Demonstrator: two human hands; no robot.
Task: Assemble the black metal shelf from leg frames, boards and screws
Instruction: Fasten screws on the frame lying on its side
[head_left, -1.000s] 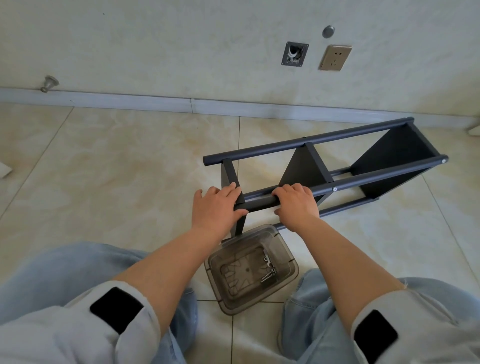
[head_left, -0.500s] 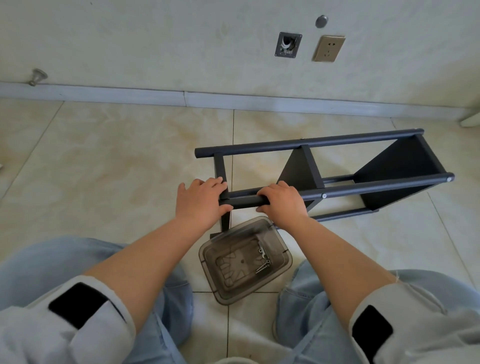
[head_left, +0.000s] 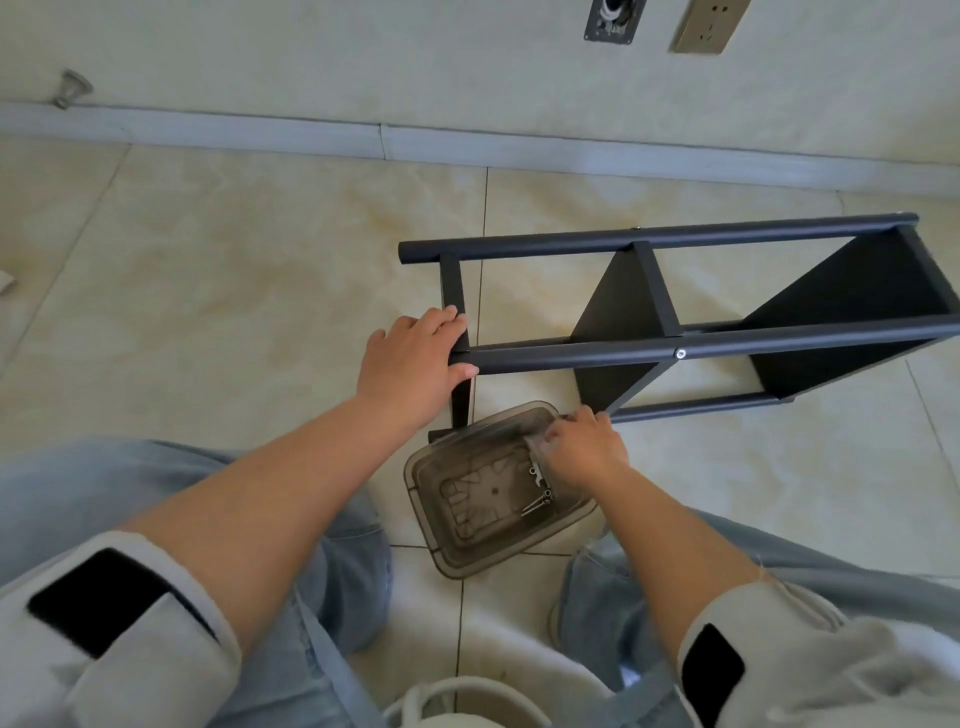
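Observation:
The black metal shelf (head_left: 571, 358) lies on its side on the tiled floor, with two black boards (head_left: 618, 301) fixed between its leg frames. A screw head (head_left: 679, 354) shows in the near upper tube. My left hand (head_left: 410, 364) grips the left end of that tube where it meets the short crossbar. My right hand (head_left: 587, 449) reaches into the far right corner of a clear grey tray (head_left: 467, 551), fingers curled downward. Whether they hold anything is hidden. Loose screws (head_left: 540, 501) lie in the tray just below that hand.
The wall and its skirting run along the back, with a socket (head_left: 709, 26) and a door stop (head_left: 72, 88). My knees in light jeans flank the tray. A white rounded object (head_left: 457, 701) sits at the bottom edge.
My right hand has let go of the shelf tube and dropped into the tray. My left hand slid to the tube's left end. The view tilted downward.

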